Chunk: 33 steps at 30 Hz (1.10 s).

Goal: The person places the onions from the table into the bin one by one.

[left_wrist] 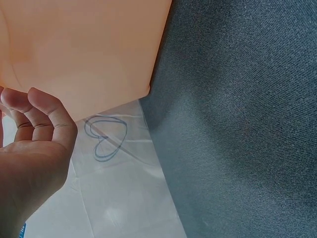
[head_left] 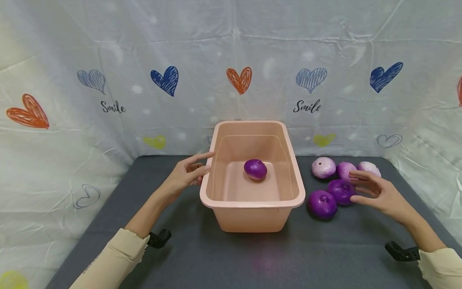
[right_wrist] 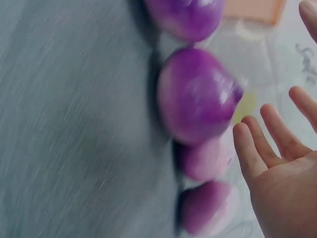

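A peach-coloured plastic tub (head_left: pixel 252 204) stands on the table with one purple onion (head_left: pixel 255 169) lying inside. My left hand (head_left: pixel 187 171) is at the tub's left rim, its index finger and thumb against the edge and the other fingers loosely bent. In the left wrist view those bent fingers (left_wrist: pixel 52 111) are beside the tub's outer wall (left_wrist: pixel 94 54). To the right of the tub, my right hand (head_left: pixel 379 194) hovers beside a dark purple onion (head_left: pixel 340 192), fingers spread and holding nothing. Another dark purple onion (head_left: pixel 322 204) sits in front of it.
Paler onions lie behind the dark ones: a whitish one (head_left: pixel 323 167), a pink-purple one (head_left: pixel 345 170) and one at the right (head_left: pixel 369 168). A dark grey cloth (head_left: pixel 231 261) covers the table. A white curtain (head_left: pixel 202 104) with printed hearts hangs behind the tub.
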### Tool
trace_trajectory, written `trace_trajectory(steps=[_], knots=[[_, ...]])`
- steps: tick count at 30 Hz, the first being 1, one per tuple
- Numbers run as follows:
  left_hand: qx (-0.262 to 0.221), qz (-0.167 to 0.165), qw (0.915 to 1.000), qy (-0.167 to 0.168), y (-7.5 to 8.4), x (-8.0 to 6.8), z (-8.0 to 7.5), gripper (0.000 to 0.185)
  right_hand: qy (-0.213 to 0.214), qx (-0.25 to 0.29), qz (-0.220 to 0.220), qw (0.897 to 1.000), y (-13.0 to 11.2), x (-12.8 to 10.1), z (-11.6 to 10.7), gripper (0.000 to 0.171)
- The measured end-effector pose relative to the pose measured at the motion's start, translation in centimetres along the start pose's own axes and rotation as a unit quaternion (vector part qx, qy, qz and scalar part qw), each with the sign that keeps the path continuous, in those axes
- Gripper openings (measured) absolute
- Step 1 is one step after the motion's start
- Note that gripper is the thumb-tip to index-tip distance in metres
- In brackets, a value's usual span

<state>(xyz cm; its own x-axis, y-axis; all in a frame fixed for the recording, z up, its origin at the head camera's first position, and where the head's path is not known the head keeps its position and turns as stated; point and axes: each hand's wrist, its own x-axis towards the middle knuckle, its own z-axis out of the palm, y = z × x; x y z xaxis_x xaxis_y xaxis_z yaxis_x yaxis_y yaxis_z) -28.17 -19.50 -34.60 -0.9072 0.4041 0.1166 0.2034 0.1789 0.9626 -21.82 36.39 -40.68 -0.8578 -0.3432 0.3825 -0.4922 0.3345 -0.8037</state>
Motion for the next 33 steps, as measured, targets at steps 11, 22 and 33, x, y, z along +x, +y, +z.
trace_trajectory(steps=[11, 22, 33], knots=[[-0.003, -0.003, 1.0000, -0.001, -0.1, 0.0, -0.1, 0.052, -0.004, -0.045, 0.042, 0.998, 3.0, -1.1, -0.4, 0.076], [-0.009, 0.000, 0.9999, -0.005, -0.3, 0.0, -0.2, 0.053, -0.011, -0.087, 0.075, 0.993, 3.6, 0.0, 0.6, 0.073], [-0.011, -0.003, 0.9999, -0.001, -0.6, 0.2, -0.2, 0.052, 0.019, -0.088, 0.041, 0.995, 4.1, 0.5, 1.0, 0.058]])
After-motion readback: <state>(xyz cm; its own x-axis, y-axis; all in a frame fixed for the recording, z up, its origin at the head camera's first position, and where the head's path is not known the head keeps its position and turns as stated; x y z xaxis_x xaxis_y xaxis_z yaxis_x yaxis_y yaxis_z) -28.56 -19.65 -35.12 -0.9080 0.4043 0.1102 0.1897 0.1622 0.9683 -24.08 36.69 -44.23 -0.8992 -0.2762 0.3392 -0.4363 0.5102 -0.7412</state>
